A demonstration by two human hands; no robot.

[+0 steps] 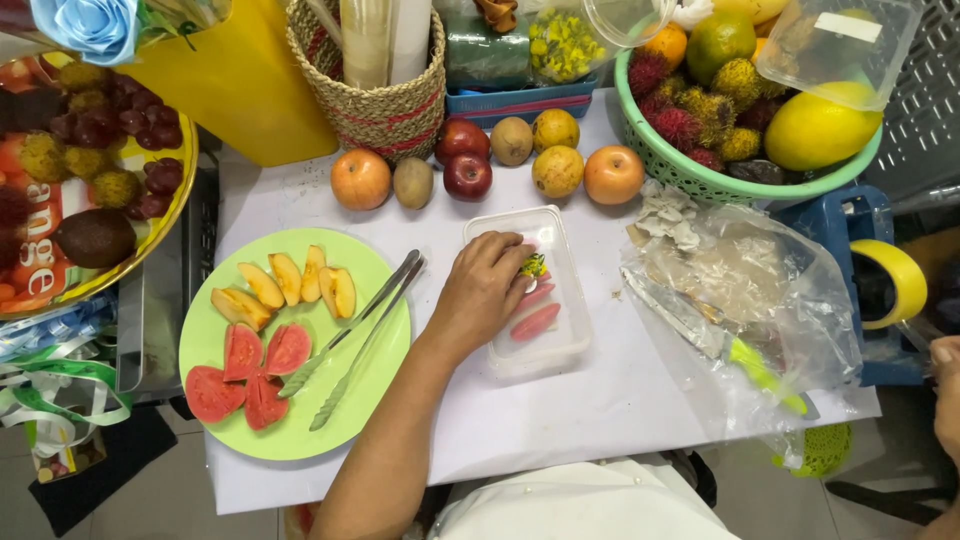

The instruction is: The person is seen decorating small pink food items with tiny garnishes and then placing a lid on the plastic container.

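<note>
Left hand (485, 290), fingers curled, sets pink fruit slices (535, 320) in clear rectangular plastic tray (570, 345). Left of tray, round green plate (375, 265) holds more slices; right hand (945, 400) barely visible, grip indeterminable.

clear plastic tray (560, 345), pink fruit slices (535, 321) inside

left arm: bare forearm, enters from bottom centre, runs up and to the right
left wrist: slightly bent, knuckles up
left hand (482, 290): palm down, back of hand toward camera
left fingers (513, 262): curled downward, bunched together, tips pointing right; tips hidden under the hand, grip not readable
right hand (945, 395): only a sliver at the right frame edge, low, well apart from left hand
right fingers: out of frame, pose not readable
right arm: not visible
</note>
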